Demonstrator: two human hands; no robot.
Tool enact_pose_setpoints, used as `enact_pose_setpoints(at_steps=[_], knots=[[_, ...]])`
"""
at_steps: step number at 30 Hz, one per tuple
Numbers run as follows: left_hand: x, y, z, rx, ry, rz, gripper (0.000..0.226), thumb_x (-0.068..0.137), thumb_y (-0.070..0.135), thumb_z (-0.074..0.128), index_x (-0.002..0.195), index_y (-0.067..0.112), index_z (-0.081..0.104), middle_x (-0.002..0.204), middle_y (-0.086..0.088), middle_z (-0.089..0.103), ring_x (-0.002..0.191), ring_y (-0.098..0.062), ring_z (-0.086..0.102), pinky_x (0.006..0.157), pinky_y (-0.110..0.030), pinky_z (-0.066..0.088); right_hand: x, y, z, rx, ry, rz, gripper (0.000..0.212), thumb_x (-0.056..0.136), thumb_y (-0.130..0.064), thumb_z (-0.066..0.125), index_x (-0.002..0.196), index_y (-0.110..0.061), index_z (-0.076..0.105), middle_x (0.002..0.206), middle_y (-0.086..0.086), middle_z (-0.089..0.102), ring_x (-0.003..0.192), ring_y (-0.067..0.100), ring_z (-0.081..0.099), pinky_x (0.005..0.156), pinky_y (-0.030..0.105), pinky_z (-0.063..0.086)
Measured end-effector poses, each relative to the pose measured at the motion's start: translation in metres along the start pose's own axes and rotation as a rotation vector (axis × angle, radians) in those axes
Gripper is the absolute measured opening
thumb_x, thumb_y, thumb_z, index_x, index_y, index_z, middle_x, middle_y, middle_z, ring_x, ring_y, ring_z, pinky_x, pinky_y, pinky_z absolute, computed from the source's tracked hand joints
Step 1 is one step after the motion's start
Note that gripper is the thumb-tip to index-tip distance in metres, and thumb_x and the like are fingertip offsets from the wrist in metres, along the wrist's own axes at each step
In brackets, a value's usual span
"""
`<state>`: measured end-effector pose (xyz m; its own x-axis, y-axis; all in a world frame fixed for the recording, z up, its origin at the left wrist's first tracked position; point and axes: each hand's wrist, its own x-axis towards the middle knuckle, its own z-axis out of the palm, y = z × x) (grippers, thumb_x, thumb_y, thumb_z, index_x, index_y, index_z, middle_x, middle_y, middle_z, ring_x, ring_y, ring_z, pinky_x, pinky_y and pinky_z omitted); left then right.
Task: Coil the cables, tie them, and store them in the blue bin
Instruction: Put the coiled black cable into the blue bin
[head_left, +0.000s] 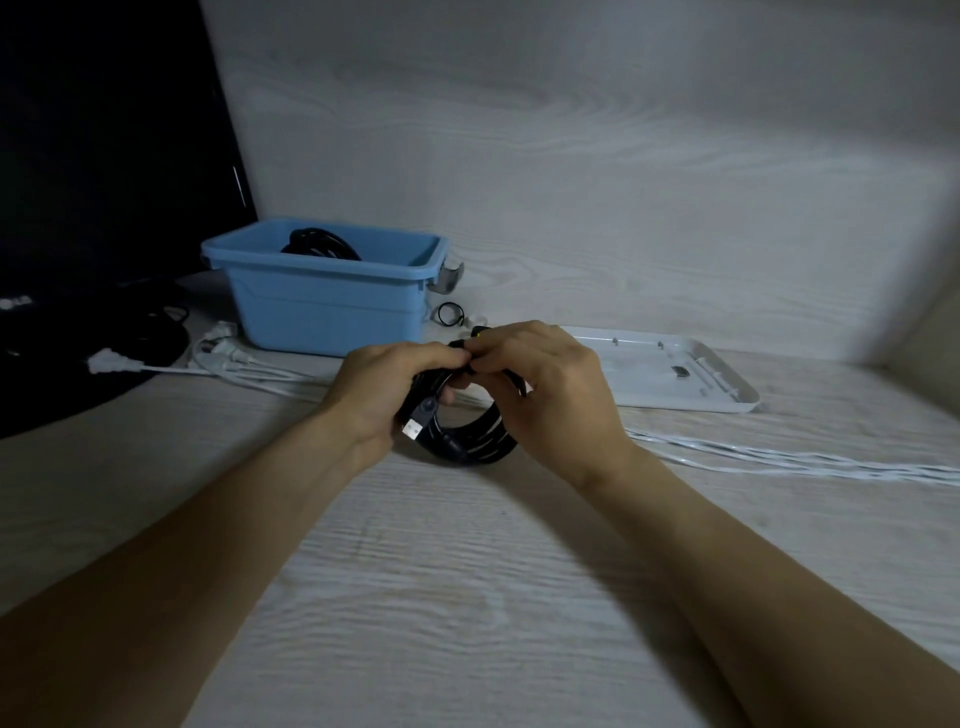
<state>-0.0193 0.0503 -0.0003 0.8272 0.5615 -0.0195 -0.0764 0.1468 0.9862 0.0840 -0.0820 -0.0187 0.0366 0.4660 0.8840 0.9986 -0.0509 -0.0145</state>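
The pale wood-grain table (467, 597) fills the lower part of the frame, and the blue plastic bin (332, 306) stands at the upper left of centre with one black cable coil (319, 243) already inside it. Its white lid (675, 374) lies flat at centre right. Loose white cables (779, 457) run across the table from right to left, behind your hands, not yet coiled.

In the middle of the frame your left hand (384, 389) grips the black coiled cable (467, 441), and your right hand (550, 374) pinches something small at the top of the coil; I judge it is the tie, but it is mostly hidden.

The risks, I think, are these: if your left grip becomes loose before the tie closes, the loops can spring open. The free USB plug (414, 429) at the lower left of the coil can slip out of the bundle. A small black ring (450, 314) beside the bin is easy to forget.
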Motion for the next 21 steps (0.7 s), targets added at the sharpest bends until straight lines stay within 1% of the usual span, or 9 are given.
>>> enact_pose_setpoints(at_steps=[3, 5, 8, 10, 13, 15, 17, 19, 21], knots=[[0.001, -0.001, 0.000, -0.042, -0.066, -0.062, 0.014, 0.082, 0.016, 0.070, 0.087, 0.004, 0.073, 0.065, -0.005, 0.068, 0.054, -0.013, 0.059, 0.054, -0.022, 0.048, 0.001, 0.000, -0.002, 0.028, -0.065, 0.020, 0.008, 0.083, 0.002, 0.071, 0.088, -0.005, 0.071, 0.097, 0.005, 0.075, 0.092, 0.025, 0.070, 0.077, 0.044, 0.055], [0.002, -0.002, 0.000, -0.057, -0.089, -0.063, 0.015, 0.082, 0.015, 0.069, 0.091, 0.003, 0.073, 0.072, -0.008, 0.069, 0.057, -0.012, 0.060, 0.055, -0.020, 0.049, 0.000, 0.001, -0.004, 0.029, -0.081, 0.029, 0.009, 0.083, 0.002, 0.069, 0.089, -0.004, 0.070, 0.096, 0.006, 0.075, 0.091, 0.026, 0.070, 0.074, 0.045, 0.056], [0.001, -0.004, 0.001, -0.003, -0.064, -0.032, 0.018, 0.081, 0.011, 0.072, 0.093, -0.002, 0.073, 0.076, -0.012, 0.071, 0.061, -0.015, 0.061, 0.055, -0.020, 0.050, -0.002, 0.003, -0.003, 0.006, -0.074, 0.073, 0.007, 0.083, 0.000, 0.070, 0.087, -0.005, 0.070, 0.091, 0.006, 0.075, 0.083, 0.027, 0.070, 0.067, 0.045, 0.057], [0.000, -0.003, 0.001, 0.069, -0.053, 0.002, 0.019, 0.080, 0.012, 0.074, 0.091, -0.004, 0.073, 0.076, -0.013, 0.072, 0.062, -0.015, 0.062, 0.054, -0.019, 0.050, -0.004, 0.003, -0.003, 0.024, -0.048, 0.155, 0.008, 0.083, -0.001, 0.072, 0.087, -0.007, 0.072, 0.087, 0.004, 0.075, 0.079, 0.026, 0.068, 0.065, 0.044, 0.055], [-0.001, -0.001, 0.001, 0.098, -0.081, 0.030, 0.017, 0.083, 0.014, 0.074, 0.089, -0.002, 0.072, 0.074, -0.012, 0.071, 0.060, -0.013, 0.062, 0.052, -0.017, 0.049, -0.004, -0.001, -0.004, 0.082, -0.016, 0.266, 0.010, 0.084, -0.003, 0.074, 0.090, -0.011, 0.075, 0.085, 0.000, 0.074, 0.077, 0.019, 0.066, 0.069, 0.040, 0.054], [-0.002, 0.000, 0.001, 0.087, -0.107, 0.040, 0.017, 0.084, 0.014, 0.074, 0.091, -0.001, 0.072, 0.074, -0.011, 0.071, 0.060, -0.012, 0.062, 0.052, -0.017, 0.049, -0.005, -0.003, -0.003, 0.149, 0.015, 0.331, 0.009, 0.086, -0.004, 0.073, 0.091, -0.010, 0.075, 0.086, -0.001, 0.074, 0.079, 0.016, 0.066, 0.073, 0.035, 0.054], [-0.004, -0.001, 0.001, 0.085, -0.144, 0.060, 0.018, 0.084, 0.017, 0.073, 0.092, 0.001, 0.072, 0.073, -0.008, 0.071, 0.060, -0.011, 0.063, 0.055, -0.017, 0.050, -0.006, -0.005, -0.002, 0.214, 0.069, 0.383, 0.007, 0.088, -0.004, 0.071, 0.092, -0.008, 0.074, 0.087, 0.000, 0.073, 0.083, 0.016, 0.066, 0.077, 0.032, 0.053], [-0.006, -0.001, 0.002, 0.081, -0.172, 0.093, 0.018, 0.083, 0.021, 0.073, 0.090, 0.004, 0.073, 0.072, -0.006, 0.071, 0.060, -0.010, 0.063, 0.057, -0.018, 0.051, -0.007, -0.008, 0.000, 0.232, 0.115, 0.388, 0.005, 0.089, -0.005, 0.070, 0.092, -0.007, 0.073, 0.090, 0.000, 0.072, 0.088, 0.019, 0.065, 0.079, 0.034, 0.053], [-0.008, -0.001, 0.003, 0.079, -0.190, 0.149, 0.023, 0.077, 0.025, 0.073, 0.088, 0.005, 0.073, 0.072, -0.005, 0.071, 0.059, -0.010, 0.062, 0.057, -0.018, 0.051, -0.007, -0.010, 0.000, 0.230, 0.149, 0.376, 0.003, 0.088, -0.008, 0.071, 0.091, -0.010, 0.072, 0.097, -0.001, 0.071, 0.097, 0.017, 0.062, 0.085, 0.034, 0.050]])
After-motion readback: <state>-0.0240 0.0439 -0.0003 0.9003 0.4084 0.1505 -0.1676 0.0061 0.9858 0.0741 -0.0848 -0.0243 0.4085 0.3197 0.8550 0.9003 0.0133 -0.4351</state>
